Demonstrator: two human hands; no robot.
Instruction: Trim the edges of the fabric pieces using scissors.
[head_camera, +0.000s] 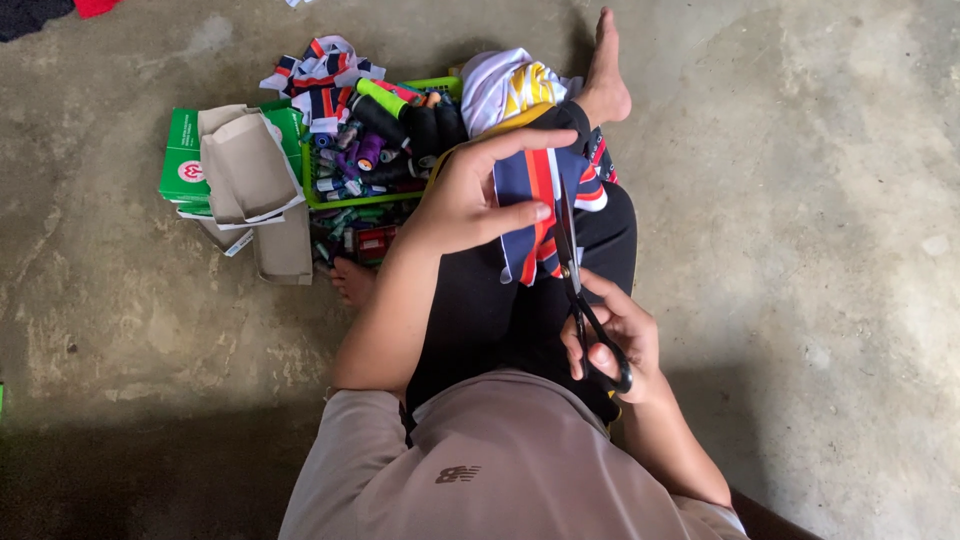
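Note:
My left hand (470, 195) pinches a strip of striped fabric (535, 215), navy with red and white bands, held up over my lap. My right hand (615, 335) grips black-handled scissors (580, 290), fingers through the loops, blades pointing up along the fabric's right edge. I sit on a concrete floor (800, 200) with legs in black trousers; one bare foot (605, 75) is stretched out ahead, the toes of the other (352, 282) show at the left.
A green basket (325, 190) full of thread spools sits ahead left, with more striped fabric scraps (322, 75) behind it. A green box (182, 160) and brown paper pieces (245, 165) lie left of it. A white and yellow cloth (510, 85) rests by my knee.

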